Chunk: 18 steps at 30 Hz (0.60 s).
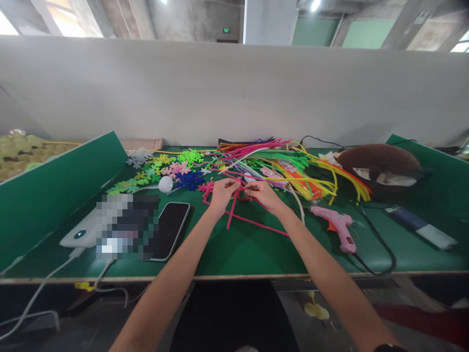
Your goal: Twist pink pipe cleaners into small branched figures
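Note:
Over the middle of the green table, my left hand [223,193] pinches a pink pipe cleaner [232,213] that hangs down toward the tabletop. Close beside it on the right, my right hand [262,193] has its fingers closed on the same pink piece, near a small red-pink loop between the hands. Another long pink stem [260,225] slants across the table below both hands. Just left of my left hand lies a pink snowflake shape [207,188]. Behind the hands spreads a pile of coloured pipe cleaners [271,156].
Fuzzy snowflakes [189,180], a white ball [165,184], a phone [170,231] and a white power bank [88,227] lie left. A pink glue gun [337,226] with a black cord, a brown round object [379,164] and a blue-white packet [421,226] lie right. Green side panels [66,190] edge the table.

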Motion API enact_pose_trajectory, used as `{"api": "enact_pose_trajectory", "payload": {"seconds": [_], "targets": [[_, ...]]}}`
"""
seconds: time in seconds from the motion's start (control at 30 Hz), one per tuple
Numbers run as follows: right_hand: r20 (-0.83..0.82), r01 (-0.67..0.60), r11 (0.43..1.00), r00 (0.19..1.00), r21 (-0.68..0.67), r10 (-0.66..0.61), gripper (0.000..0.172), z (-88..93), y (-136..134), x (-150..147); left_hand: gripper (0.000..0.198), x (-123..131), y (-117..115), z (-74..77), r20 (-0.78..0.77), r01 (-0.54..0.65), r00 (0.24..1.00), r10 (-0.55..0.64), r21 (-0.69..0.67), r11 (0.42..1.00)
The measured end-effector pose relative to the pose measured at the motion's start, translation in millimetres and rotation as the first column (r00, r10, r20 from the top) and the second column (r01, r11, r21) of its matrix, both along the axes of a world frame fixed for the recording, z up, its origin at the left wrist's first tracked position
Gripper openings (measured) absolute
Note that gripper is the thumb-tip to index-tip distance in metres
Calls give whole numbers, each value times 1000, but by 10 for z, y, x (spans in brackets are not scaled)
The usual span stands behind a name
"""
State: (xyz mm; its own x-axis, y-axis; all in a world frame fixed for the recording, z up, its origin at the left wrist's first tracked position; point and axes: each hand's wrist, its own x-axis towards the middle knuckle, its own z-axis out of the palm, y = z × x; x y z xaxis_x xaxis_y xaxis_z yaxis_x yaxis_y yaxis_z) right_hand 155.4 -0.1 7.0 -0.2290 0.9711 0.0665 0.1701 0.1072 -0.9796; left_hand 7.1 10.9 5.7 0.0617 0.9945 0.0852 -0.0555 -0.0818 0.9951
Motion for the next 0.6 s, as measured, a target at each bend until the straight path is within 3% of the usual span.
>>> {"api": "enact_pose_trajectory", "payload": {"seconds": [0.2,0.43,0.6], "targets": [[189,75,978,975,196,-113,8,-30,10,-7,16,-18,30,-40,-122,15,992,-7,66,998],[346,85,868,895,490,-283,11,-46,11,-1,17,-44,58,-72,-271,86,961,-46,138,987],[406,53,819,849,572,-338,14,-43,12,8,18,-49,39,-41,-354,148,930,-95,127,981]]}}
